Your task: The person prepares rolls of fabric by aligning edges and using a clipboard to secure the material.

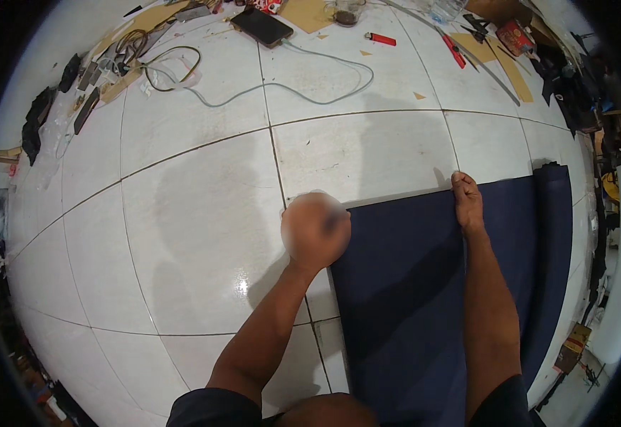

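Observation:
A sheet of dark navy fabric [403,285] lies on the white tiled floor, its right side gathered into a long roll [554,235]. At the far edge of the sheet, my right hand [468,203] is closed, with thumb and fingers pinching that edge. My left hand [315,231] is at the sheet's far left corner. A round blur covers that hand, so its fingers and anything they hold cannot be made out. Both forearms reach in from the lower edge, the right one passing over the fabric.
Beyond the fabric lie a phone [262,27] on a pale cable [275,85], a red lighter [380,39] and a long metal ruler [492,76]. Cardboard strips and tools are at the far right. Coiled wires [133,44] and black scraps are at the far left.

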Demonstrator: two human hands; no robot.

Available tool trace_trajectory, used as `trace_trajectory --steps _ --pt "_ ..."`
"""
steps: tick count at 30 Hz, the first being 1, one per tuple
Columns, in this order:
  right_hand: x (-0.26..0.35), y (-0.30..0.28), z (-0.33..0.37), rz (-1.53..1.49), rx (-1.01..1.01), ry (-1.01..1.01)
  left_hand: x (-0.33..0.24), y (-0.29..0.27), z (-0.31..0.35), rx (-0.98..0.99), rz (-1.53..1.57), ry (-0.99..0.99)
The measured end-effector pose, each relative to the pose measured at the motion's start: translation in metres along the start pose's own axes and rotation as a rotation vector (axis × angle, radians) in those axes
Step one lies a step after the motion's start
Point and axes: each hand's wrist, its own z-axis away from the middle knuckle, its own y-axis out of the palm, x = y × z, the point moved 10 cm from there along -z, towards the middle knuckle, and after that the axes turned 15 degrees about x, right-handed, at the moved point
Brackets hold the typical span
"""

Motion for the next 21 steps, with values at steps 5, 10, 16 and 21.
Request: trace_trajectory --steps 5,10,16,21 --pt "0.023 0.01 0.01 -0.02 0.084 0.117 -0.003 -0.006 0.001 -0.01 0.014 0.026" --pt "0.034 -0.021 0.043 -0.21 0.147 0.197 -0.004 0.003 0.002 -0.006 0.079 0.07" --pt "0.084 -0.084 0.216 0.188 0.176 0.027 0.0 -0.007 0.001 -0.017 0.054 0.21" --pt "-0.006 -0.172 0.489 0.524 0.1 0.417 0.036 0.031 -0.015 0.096 0.169 0.12"
